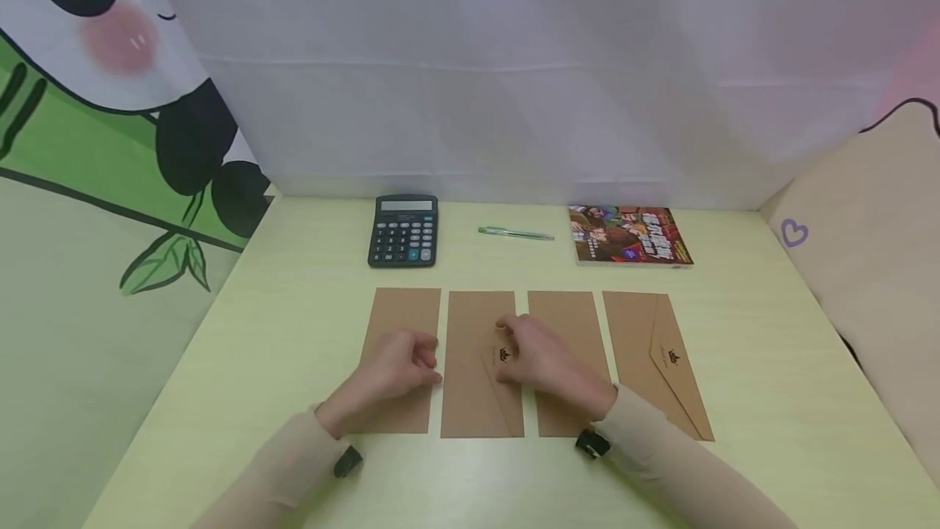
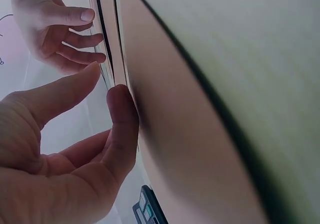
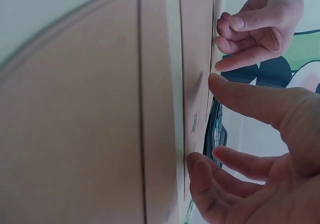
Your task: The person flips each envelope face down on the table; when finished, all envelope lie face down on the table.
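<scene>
Four brown paper envelopes lie side by side on the table. My left hand is over the leftmost envelope, thumb and fingers loosely bent and apart, with nothing held. In the left wrist view its fingertip is right at the brown paper. My right hand reaches across the third envelope. Its spread, curved fingers frame the crown print on the second envelope, whose slanted flap faces up. The right wrist view shows a gap between thumb and fingers. The rightmost envelope also lies flap up.
Behind the envelopes are a black calculator, a green pen and a colourful book. A white cloth hangs along the table's back edge. Printed panels stand at the sides.
</scene>
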Demonstrator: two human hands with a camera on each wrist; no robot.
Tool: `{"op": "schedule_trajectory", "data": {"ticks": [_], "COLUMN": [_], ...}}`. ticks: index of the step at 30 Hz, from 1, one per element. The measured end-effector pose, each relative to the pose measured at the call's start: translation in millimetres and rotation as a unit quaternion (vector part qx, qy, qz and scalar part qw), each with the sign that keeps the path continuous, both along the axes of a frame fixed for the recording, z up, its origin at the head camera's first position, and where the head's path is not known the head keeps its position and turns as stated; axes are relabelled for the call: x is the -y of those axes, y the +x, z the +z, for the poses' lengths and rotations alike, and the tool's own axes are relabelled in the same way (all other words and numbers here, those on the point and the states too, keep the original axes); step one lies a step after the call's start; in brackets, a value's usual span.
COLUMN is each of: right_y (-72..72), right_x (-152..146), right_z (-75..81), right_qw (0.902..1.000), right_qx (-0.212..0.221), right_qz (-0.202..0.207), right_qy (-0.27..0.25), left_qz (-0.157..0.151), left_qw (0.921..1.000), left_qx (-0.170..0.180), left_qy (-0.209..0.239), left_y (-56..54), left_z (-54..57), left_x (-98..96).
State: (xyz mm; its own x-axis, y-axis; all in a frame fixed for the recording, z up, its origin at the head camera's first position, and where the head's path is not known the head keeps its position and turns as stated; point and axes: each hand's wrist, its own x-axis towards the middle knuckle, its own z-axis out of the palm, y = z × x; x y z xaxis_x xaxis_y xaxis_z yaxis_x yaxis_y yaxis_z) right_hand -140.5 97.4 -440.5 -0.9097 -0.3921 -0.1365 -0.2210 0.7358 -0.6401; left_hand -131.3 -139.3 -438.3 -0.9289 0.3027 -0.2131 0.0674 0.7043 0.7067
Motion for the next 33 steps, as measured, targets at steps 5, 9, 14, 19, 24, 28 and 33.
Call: {"op": "schedule_trajectory", "data": {"ticks": [5, 9, 14, 19, 24, 28, 33], "right_y": [0.4, 0.8, 0.7, -1.9, -5.2, -7.0, -8.8], "right_x": [-4, -5, -6, -8, -9, -8, -8], "right_z": [2.3, 5.6, 9.6, 9.4, 6.4, 5.2, 6.7], "right_qw": [0.9997, 0.9992, 0.9983, 0.9969, 0.9964, 0.9954, 0.9911], "right_qx": [0.018, 0.027, 0.033, 0.043, 0.043, 0.059, 0.091], "right_qz": [-0.014, -0.028, -0.047, -0.065, -0.070, -0.075, -0.096], "right_qy": [-0.008, -0.005, 0.006, 0.014, 0.021, 0.010, -0.011], "left_qz": [-0.010, -0.016, -0.023, -0.053, -0.076, -0.083, -0.078], "left_qw": [0.9997, 0.9996, 0.9992, 0.9962, 0.9927, 0.9909, 0.9924], "left_qx": [-0.003, -0.004, -0.007, -0.037, -0.056, -0.062, -0.050], "left_qy": [-0.022, -0.023, -0.031, -0.059, -0.076, -0.086, -0.081], "left_y": [-1.2, -0.3, 1.5, 1.4, -0.6, -1.5, -1.9], "left_z": [-1.1, -1.8, -3.7, -3.6, -3.7, -6.0, -7.2], "left_x": [-1.7, -3.0, -5.9, -9.3, -12.6, -14.6, -16.7]}}
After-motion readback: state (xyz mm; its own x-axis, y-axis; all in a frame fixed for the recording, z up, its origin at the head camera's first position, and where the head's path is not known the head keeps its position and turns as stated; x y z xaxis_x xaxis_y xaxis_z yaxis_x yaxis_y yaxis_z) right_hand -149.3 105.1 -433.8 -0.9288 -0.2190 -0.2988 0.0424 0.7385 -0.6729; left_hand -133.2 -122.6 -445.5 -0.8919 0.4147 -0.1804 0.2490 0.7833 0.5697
